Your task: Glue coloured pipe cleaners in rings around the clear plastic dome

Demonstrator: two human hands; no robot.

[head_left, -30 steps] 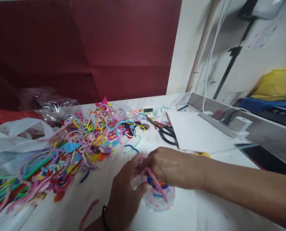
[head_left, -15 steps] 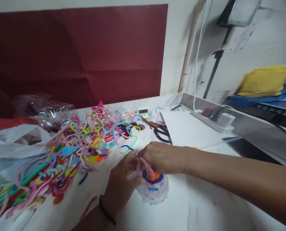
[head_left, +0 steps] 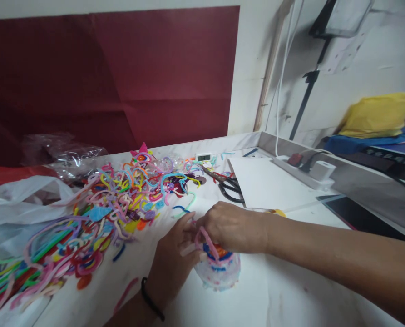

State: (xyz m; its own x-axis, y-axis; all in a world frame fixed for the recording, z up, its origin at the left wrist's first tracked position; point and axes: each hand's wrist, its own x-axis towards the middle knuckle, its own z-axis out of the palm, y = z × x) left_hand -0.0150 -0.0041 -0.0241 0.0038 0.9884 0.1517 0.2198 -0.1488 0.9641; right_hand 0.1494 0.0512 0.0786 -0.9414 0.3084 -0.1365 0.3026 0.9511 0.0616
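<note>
A translucent whitish craft piece (head_left: pixel 220 274), dome-like and speckled pink and blue, stands on a white sheet in front of me. Its top has a blue ring around an orange middle, and a pink pipe cleaner (head_left: pixel 209 240) bends up in a loop over it. My left hand (head_left: pixel 177 250), with a black band on the wrist, grips the piece from the left, thumb against its upper edge. Curled over the far side of the top is my right hand (head_left: pixel 228 227). Its fingertips are mostly hidden, closed at the pink pipe cleaner's end.
A heap of colourful pipe cleaners (head_left: pixel 121 200) spreads across the left, beside a white plastic bag (head_left: pixel 25 195). Black-handled scissors (head_left: pixel 231 188) lie behind my hands, partly under a white sheet (head_left: pixel 260 181). A power strip (head_left: pixel 311 177) and a dark flat panel (head_left: pixel 359 218) are at right.
The pink pipe cleaner's loop has shifted slightly and its near end now lies further down over the blue ring. Both hands stay in nearly the same place.
</note>
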